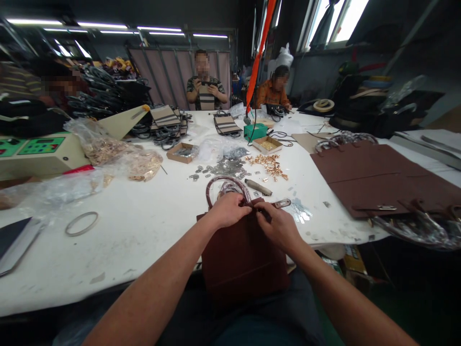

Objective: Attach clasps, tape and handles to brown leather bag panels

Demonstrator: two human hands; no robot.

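Note:
A dark brown leather bag panel (245, 259) rests on my lap and leans against the table edge. At its top edge my left hand (230, 210) is closed, thumb and fingers pinching near the base of a plastic-wrapped handle (212, 185). My right hand (275, 221) pinches the same edge just to the right, its fingertips close to the left thumb. What lies between the fingertips is too small to make out. Beyond the right hand a strap end with a metal plate (283, 203) sticks out. A grey-brown rod-shaped tool (258, 187) lies just behind the hands.
Flat metal plates (226, 166) and gold-coloured fittings (270, 165) lie scattered ahead. More brown bag panels (389, 173) are stacked at right. A tape ring (81, 224), plastic bags (108, 144) and a cream machine (43, 154) are at left. Several people sit around the table.

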